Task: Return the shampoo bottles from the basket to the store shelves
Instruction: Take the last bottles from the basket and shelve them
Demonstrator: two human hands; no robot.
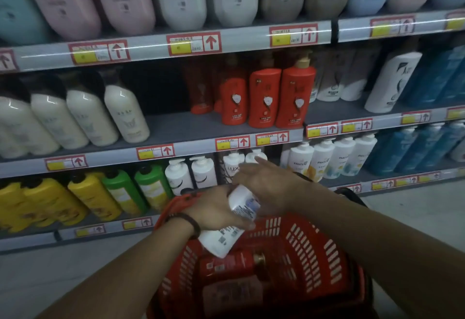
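Centrally, low in the frame, one white bottle (242,203) was recorded, held tilted above the red basket (324,250) and clear of the shelves. It was gripped about its middle by the left hand (214,211), whose fingers were curled round it; a dark bead bracelet (187,222) was noted at that wrist. The right hand (266,183) was found spread over the bottle's upper end, fingers straight and apart; whether it pressed on the bottle could not be told.

Basket contents, as listed:
- one red bottle (226,266) with a gold cap, laid on its side directly below the white one;
- one pale bottle (234,293), laid nearer the bottom edge of the frame, label blurred.

Shelf stock, as listed:
- middle shelf (173,127): cream bottles (125,115) with dark caps at left, red pump bottles (264,97) at centre, a bare gap between the two groups;
- bottom shelf: yellow bottles (45,203) at far left, green bottles (151,185) beside them, white pump bottles (324,159) right of centre, blue bottles (412,147) at far right;
- red and yellow price tags (193,44) were fixed along each shelf edge.
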